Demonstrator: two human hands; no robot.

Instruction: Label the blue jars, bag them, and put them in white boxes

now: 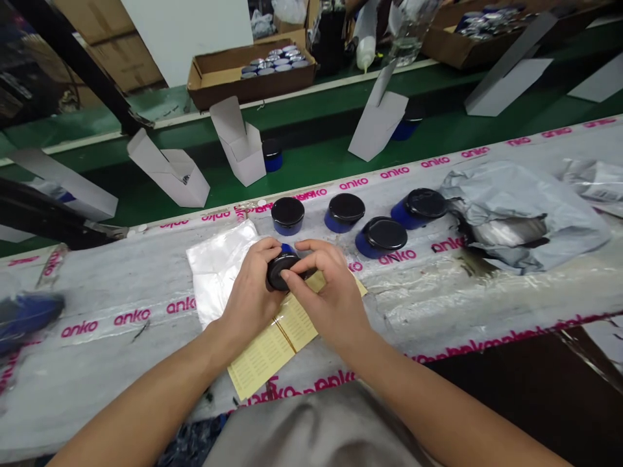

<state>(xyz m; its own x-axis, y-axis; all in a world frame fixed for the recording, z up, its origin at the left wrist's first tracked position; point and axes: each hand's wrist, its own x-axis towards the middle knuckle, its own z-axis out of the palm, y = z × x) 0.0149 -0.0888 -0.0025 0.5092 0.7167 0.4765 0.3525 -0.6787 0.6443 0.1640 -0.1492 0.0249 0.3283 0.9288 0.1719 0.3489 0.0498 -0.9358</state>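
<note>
The left hand (pixel 250 288) and right hand (pixel 328 292) are coming together near the middle of the frame, both clamping a black-lidded blue jar (pixel 282 269) between them. The jar is lying tilted on its side just above the table, its long axis running from the blue base, showing at the upper edge, down toward the black lid, which is facing the lower left. The right fingers (pixel 292 275) are pressing across the lid, while the left fingers (pixel 270 250) are wrapping over the top, so neither hand is clearly nearer. Beneath the hands, a clear plastic bag (pixel 219 272) and a yellow printed sheet (pixel 272 353) are lying on a table covered in pink-printed "anko" plastic sheeting (pixel 131 318). Four more black-lidded blue jars (pixel 344 212) are standing or leaning in a loose row just beyond the hands, with a crumpled grey plastic mailer (pixel 516 217) to their right. Along the green conveyor belt (pixel 311 162), white cartons (pixel 238 146) are standing open, one beside a blue jar (pixel 272 155). At the upper middle of the frame, a cardboard tray (pixel 250 84) is holding rows of silver-lidded jars (pixel 272 63).
</note>
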